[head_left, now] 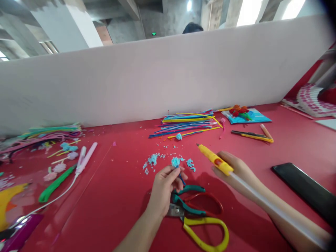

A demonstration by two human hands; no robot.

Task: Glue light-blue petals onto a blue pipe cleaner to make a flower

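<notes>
My left hand [165, 183] pinches a small light-blue fluffy flower [175, 161] by its dark-blue stem, above the red table. To the right, my right hand [237, 168] is wrapped round a yellow hot glue gun [215, 159], its tip pointing up and left, with a long translucent glue stick [265, 201] out of its back. Light-blue clippings [152, 159] lie around the flower. Just beyond them sits another light-blue fluffy ball [179, 136]. Below my left hand are scissors with yellow and red handles [225, 238] and teal-handled pliers [193, 189], their front parts partly hidden.
Coloured chenille stems [186, 124] are piled against the white partition [147, 84]. At right lie a black phone [304, 189], tweezers [252, 135] and a blue packet [258, 117] bearing red flowers. At left are a green-handled tool [56, 185], a pink corded tool [88, 157] and small pompom flowers [59, 167].
</notes>
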